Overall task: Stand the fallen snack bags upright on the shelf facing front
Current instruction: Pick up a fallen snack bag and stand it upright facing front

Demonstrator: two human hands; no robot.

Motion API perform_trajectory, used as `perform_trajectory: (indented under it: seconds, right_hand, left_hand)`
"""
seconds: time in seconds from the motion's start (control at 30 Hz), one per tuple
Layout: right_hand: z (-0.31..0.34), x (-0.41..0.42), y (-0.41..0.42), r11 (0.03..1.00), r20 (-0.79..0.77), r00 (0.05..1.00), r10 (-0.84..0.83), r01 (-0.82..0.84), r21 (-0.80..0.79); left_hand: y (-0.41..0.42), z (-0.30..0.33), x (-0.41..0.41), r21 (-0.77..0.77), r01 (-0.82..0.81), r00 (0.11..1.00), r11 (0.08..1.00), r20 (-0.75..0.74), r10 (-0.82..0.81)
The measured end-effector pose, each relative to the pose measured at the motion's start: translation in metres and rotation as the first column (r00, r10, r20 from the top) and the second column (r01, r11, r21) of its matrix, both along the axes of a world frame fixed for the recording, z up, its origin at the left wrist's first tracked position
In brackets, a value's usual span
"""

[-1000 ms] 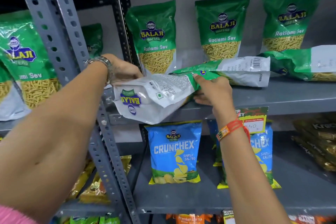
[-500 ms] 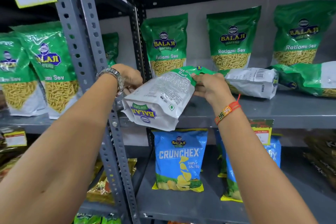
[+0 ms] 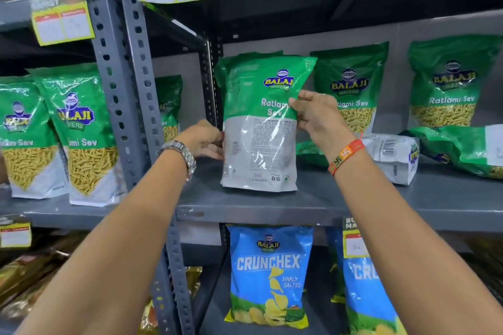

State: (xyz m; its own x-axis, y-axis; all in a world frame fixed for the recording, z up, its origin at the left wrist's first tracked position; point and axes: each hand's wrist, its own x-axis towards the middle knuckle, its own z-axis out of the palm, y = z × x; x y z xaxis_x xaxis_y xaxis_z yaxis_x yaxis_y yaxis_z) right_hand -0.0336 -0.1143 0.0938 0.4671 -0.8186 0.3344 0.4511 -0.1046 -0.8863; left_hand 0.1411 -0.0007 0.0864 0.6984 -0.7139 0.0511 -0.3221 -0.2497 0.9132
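a balaji ratlami sev bag (image 3: pixel 260 128) stands upright near the front edge of the grey metal shelf (image 3: pixel 313 201), back panel outward, gripped at its lower left edge by the left hand (image 3: pixel 202 141) and pinched at its right edge by the right hand (image 3: pixel 318 114), while a fallen bag (image 3: pixel 392 155) lies just right.

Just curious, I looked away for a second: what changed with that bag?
The Ratlami Sev bag, lying tilted before, now stands upright on the shelf, back panel showing. The left hand and right hand still hold it. Two fallen bags remain lying.
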Motion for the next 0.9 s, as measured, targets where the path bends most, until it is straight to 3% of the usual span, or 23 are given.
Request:
perform_trajectory:
  seconds: [0.23, 0.43, 0.53, 0.6, 0.73, 0.9]
  right_hand:
    - [-0.009, -0.006, -0.024, 0.99, 0.086, 0.993, 0.084, -0.074, -0.117]
    - [-0.022, -0.005, -0.033, 0.988, 0.144, 0.98, 0.138, -0.125, -0.093]
    - [-0.026, -0.006, -0.038, 0.991, 0.074, 0.989, 0.129, -0.127, -0.042]
    - [-0.028, -0.008, -0.039, 0.989, -0.012, 0.99, 0.141, -0.141, -0.041]
    - [-0.026, -0.014, -0.038, 0.991, -0.17, 0.979, 0.113, -0.122, -0.047]
    - [-0.029, -0.023, -0.037, 0.981, -0.279, 0.946, 0.165, -0.187, -0.056]
  left_hand:
    - [-0.017, -0.025, -0.008, -0.353, -0.058, 0.946, 0.934, -0.319, -0.062]
    - [-0.017, -0.036, -0.018, -0.434, -0.125, 0.931, 0.892, -0.363, -0.046]
    - [-0.014, -0.037, -0.023, -0.458, -0.139, 0.928, 0.878, -0.369, -0.046]
    - [-0.012, -0.038, -0.028, -0.478, -0.181, 0.953, 0.859, -0.303, 0.032]
    - [-0.006, -0.041, -0.051, -0.586, -0.172, 0.953, 0.792, 0.105, 0.285]
    - [-0.007, -0.041, -0.092, -0.505, 0.066, 0.978, 0.861, 0.202, 0.043]
